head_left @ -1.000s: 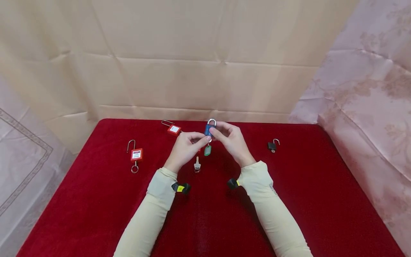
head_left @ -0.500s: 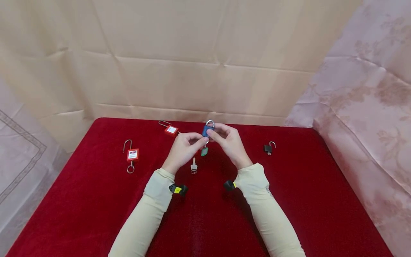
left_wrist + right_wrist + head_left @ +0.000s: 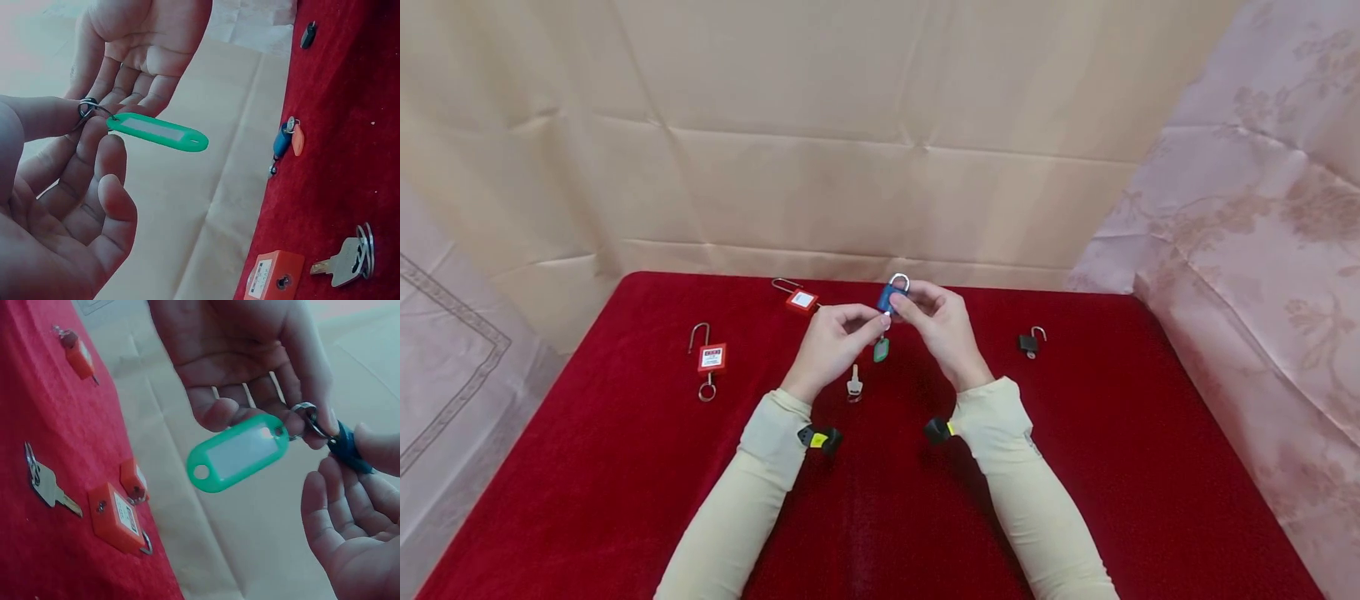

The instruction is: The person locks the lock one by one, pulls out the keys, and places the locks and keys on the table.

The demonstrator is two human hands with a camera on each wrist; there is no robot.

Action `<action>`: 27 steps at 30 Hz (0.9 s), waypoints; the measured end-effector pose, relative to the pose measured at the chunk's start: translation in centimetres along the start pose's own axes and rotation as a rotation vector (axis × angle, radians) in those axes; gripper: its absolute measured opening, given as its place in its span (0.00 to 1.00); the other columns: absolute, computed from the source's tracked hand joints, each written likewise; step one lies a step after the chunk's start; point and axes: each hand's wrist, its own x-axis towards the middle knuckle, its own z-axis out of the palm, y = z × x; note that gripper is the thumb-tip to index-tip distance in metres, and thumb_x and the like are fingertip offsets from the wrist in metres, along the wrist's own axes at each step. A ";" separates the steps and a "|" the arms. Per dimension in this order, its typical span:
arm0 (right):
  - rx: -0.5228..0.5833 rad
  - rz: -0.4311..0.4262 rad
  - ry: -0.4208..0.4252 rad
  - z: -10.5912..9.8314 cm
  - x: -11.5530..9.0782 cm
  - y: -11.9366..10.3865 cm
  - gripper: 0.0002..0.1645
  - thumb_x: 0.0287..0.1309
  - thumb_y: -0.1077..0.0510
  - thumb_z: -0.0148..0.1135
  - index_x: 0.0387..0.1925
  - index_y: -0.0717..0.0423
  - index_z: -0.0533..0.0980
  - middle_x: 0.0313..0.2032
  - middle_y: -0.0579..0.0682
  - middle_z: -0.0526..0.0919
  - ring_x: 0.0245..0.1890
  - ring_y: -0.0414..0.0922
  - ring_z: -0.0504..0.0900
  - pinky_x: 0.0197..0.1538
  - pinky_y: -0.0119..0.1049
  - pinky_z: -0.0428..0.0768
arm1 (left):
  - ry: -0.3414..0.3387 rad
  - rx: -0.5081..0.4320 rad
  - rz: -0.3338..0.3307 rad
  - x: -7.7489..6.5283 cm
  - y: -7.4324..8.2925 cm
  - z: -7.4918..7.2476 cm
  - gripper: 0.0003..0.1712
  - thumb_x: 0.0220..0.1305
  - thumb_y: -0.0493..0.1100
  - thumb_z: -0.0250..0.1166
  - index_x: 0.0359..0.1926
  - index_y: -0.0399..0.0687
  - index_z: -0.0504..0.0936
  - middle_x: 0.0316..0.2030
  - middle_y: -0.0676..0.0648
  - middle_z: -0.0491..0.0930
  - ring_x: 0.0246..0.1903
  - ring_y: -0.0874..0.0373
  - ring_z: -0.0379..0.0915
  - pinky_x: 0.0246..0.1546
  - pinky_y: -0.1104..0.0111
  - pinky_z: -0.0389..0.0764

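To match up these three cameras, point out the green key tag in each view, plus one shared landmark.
Head: green key tag just below centre, between the left hand and right hand.
Left wrist: left of centre, slightly high.
Right wrist: slightly right of centre.
Shared landmark: the loose key, lower right in left wrist, far left in right wrist.

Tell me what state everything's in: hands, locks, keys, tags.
Left hand: pinching round metal key ring.
Right hand: gripping silver-shackled blue padlock.
Silver-shackled blue padlock: raised, latching unclear.
Green plastic tag: dangling.
Left red square padlock: open.
Far red padlock: open.
Small black padlock: open.
Silver metal key: loose on red cloth.
Red padlock beside key: latching unclear.
Orange-tagged blue padlock: lying, latching unclear.
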 end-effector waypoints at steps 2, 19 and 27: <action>0.010 -0.008 0.019 0.2 0.0 -0.1 0.18 0.65 0.65 0.67 0.53 0.71 0.79 0.37 0.48 0.87 0.38 0.43 0.85 0.52 0.46 0.83 | 0.005 -0.003 0.000 0.0 0.2 0.0 0.12 0.68 0.45 0.69 0.41 0.40 0.89 0.30 0.46 0.86 0.28 0.46 0.78 0.31 0.66 0.78; 0.191 0.020 0.126 0.2 0.3 -0.1 0.16 0.68 0.64 0.63 0.54 0.68 0.78 0.37 0.50 0.86 0.34 0.41 0.85 0.47 0.40 0.85 | -0.059 0.157 -0.033 -0.7 1.0 -1.3 0.09 0.67 0.43 0.69 0.37 0.42 0.90 0.30 0.46 0.87 0.28 0.55 0.80 0.34 0.65 0.79; 0.199 -0.004 0.145 -1.2 0.3 -1.4 0.13 0.67 0.65 0.64 0.51 0.65 0.80 0.37 0.50 0.86 0.31 0.42 0.85 0.43 0.36 0.85 | 0.074 0.026 0.023 -1.1 0.7 -1.8 0.09 0.65 0.38 0.71 0.44 0.37 0.89 0.38 0.43 0.88 0.35 0.50 0.84 0.39 0.71 0.81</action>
